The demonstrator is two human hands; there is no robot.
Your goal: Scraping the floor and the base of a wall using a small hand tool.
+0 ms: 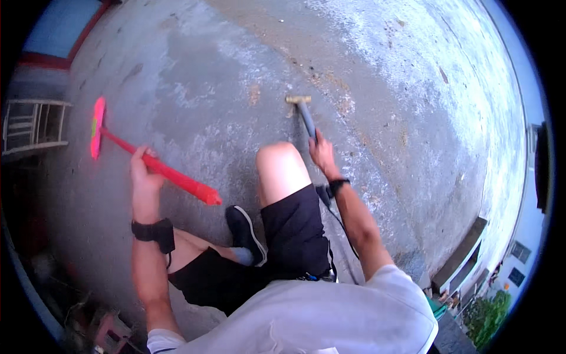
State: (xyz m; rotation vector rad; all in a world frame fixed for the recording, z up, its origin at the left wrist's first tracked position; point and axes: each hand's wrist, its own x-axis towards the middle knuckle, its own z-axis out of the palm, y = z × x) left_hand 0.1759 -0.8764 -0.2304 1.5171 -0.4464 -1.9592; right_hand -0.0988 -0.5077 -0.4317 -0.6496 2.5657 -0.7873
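This looks like an outdoor yard beside a house. Stained, weathered concrete [206, 88] spreads beyond the left hand [147, 174] and the right hand [322, 152]. Ahead and left of the left hand are a red-framed panel [62, 29] and a pale slatted frame [36, 127]; well right of the right hand, a pale wall [527, 232] with 2 small windows [521, 252] and a leafy plant [490, 312].

Left hand [145, 174] is curled; right hand [322, 154], slightly blurred, seems clenched.
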